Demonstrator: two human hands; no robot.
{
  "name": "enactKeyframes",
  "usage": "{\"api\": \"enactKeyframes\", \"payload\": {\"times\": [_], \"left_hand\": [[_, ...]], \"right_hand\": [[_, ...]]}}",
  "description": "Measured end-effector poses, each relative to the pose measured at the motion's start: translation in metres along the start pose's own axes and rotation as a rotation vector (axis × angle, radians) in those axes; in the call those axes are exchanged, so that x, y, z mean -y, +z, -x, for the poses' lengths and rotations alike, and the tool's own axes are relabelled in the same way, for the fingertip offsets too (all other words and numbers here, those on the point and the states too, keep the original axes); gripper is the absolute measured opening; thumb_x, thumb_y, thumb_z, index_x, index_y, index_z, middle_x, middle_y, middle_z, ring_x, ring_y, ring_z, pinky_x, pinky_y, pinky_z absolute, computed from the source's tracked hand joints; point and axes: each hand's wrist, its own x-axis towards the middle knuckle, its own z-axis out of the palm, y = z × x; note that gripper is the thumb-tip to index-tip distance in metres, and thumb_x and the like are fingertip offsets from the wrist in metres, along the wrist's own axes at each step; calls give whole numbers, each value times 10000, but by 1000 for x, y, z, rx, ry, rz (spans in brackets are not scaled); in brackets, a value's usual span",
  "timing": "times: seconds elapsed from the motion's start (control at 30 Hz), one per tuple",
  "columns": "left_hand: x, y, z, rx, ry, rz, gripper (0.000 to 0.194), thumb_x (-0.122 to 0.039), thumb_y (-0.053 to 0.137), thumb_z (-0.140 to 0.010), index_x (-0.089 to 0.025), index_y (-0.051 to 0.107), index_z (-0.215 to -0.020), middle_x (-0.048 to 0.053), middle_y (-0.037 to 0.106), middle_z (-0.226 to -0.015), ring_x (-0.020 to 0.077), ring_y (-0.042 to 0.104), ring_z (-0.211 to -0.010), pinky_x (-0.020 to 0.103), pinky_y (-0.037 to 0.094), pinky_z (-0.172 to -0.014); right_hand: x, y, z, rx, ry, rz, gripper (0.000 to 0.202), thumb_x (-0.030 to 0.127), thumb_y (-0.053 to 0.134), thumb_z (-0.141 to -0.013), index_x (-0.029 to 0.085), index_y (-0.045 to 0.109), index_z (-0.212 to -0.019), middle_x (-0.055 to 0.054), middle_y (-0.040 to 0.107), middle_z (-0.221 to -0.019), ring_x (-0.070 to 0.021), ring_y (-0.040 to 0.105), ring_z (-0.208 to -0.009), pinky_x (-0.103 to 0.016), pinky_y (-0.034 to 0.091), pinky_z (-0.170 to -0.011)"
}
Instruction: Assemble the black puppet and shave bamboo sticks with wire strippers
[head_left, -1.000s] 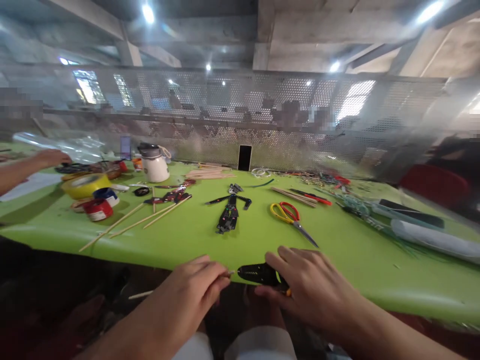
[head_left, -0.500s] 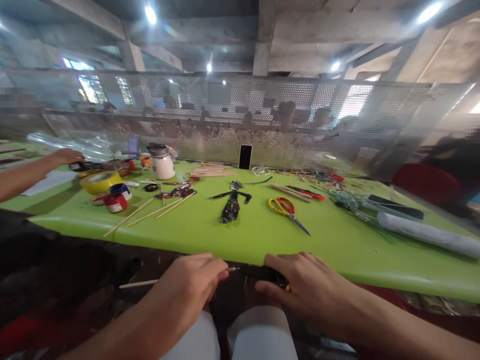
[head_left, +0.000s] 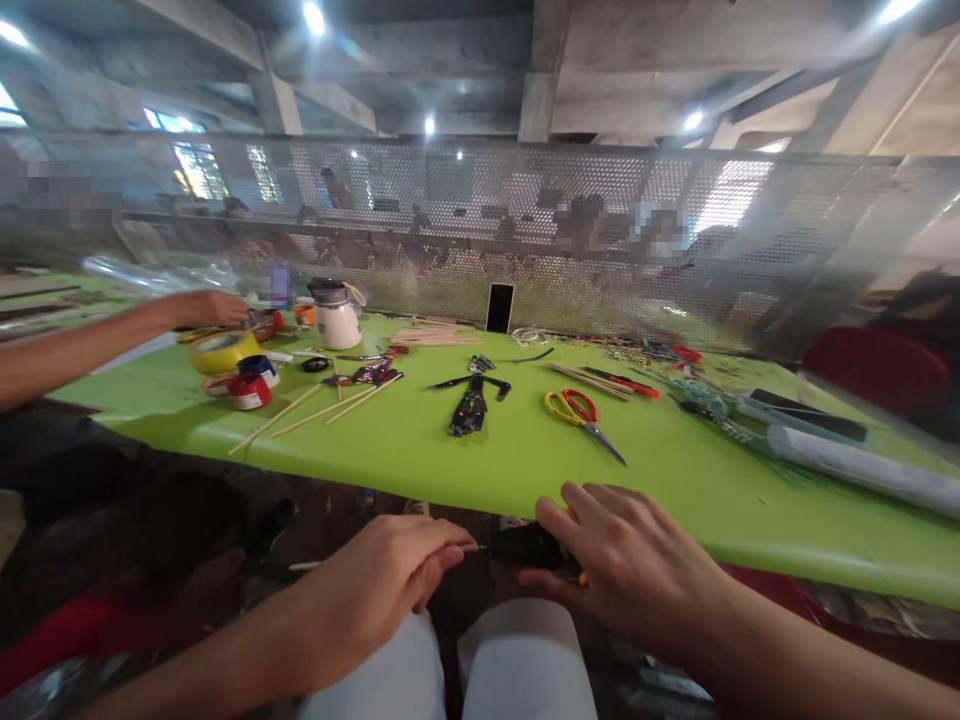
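Observation:
My left hand (head_left: 390, 565) is closed around a thin wooden stick (head_left: 303, 566), whose tail sticks out behind my fingers. The stick's short front end points right, toward a black tool that looks like a power drill (head_left: 523, 547). My right hand (head_left: 626, 545) grips that drill below the table edge, and part of it is hidden by my fingers. A small thin tip shows between stick and drill; whether they touch I cannot tell. On the green table lie a black jointed figure (head_left: 469, 405) and red-and-yellow scissors (head_left: 581, 410).
Another person's hand (head_left: 214, 309) reaches over paint jars (head_left: 249, 391) and yellow tape (head_left: 222, 352) at left. A white jug (head_left: 336, 315) and phone (head_left: 500, 308) stand at the back. At right lies a plastic-wrapped roll (head_left: 847, 458). Loose sticks (head_left: 435, 334) lie behind the figure.
The other person's hand has moved right, toward the paint jars. The view has shifted slightly. My hands still hold the stick and drill close together.

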Motion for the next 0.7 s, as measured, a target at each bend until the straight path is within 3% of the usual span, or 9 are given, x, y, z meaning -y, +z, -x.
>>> {"api": "enactKeyframes", "payload": {"times": [0.13, 0.23, 0.4, 0.57, 0.7], "left_hand": [[-3, -8, -3, 229, -155, 237, 417, -357, 330, -1037, -136, 621, -835, 9, 582, -670, 110, 518, -617, 218, 413, -611], [-2, -9, -6, 238, -150, 258, 426, -393, 329, -1036, -135, 600, -833, 19, 576, -707, 107, 474, -623, 212, 362, -565], [4, -3, -7, 91, -3, 17, 339, -269, 339, -1035, -148, 582, -833, 38, 621, -785, 131, 526, -694, 242, 382, -643], [11, 7, -8, -158, 244, -389, 265, -142, 352, -1007, -146, 582, -874, 57, 614, -777, 180, 567, -718, 271, 408, -628], [14, 11, -10, -347, 386, -712, 280, -119, 313, -1008, -117, 593, -1009, 85, 653, -795, 207, 605, -730, 286, 424, -606]], "right_hand": [[-8, -6, -1, -95, -116, 166, 485, 674, 546, -868, 202, 608, -963, -62, 578, -779, -242, 545, -683, -359, 353, -615], [-11, -4, -2, -55, -117, 166, 494, 684, 484, -895, 212, 594, -990, -65, 579, -797, -237, 540, -693, -352, 350, -617], [-9, 4, -2, 130, -4, -53, 434, 633, 441, -945, 229, 598, -964, -51, 639, -826, -218, 593, -674, -323, 364, -603], [-10, -7, -13, 374, 166, -562, 437, 576, 393, -991, 219, 637, -922, -24, 671, -788, -175, 624, -698, -267, 396, -595], [-14, -10, -25, 580, 155, -963, 561, 573, 314, -1011, 176, 605, -744, -10, 650, -724, -132, 577, -636, -236, 403, -563]]}}
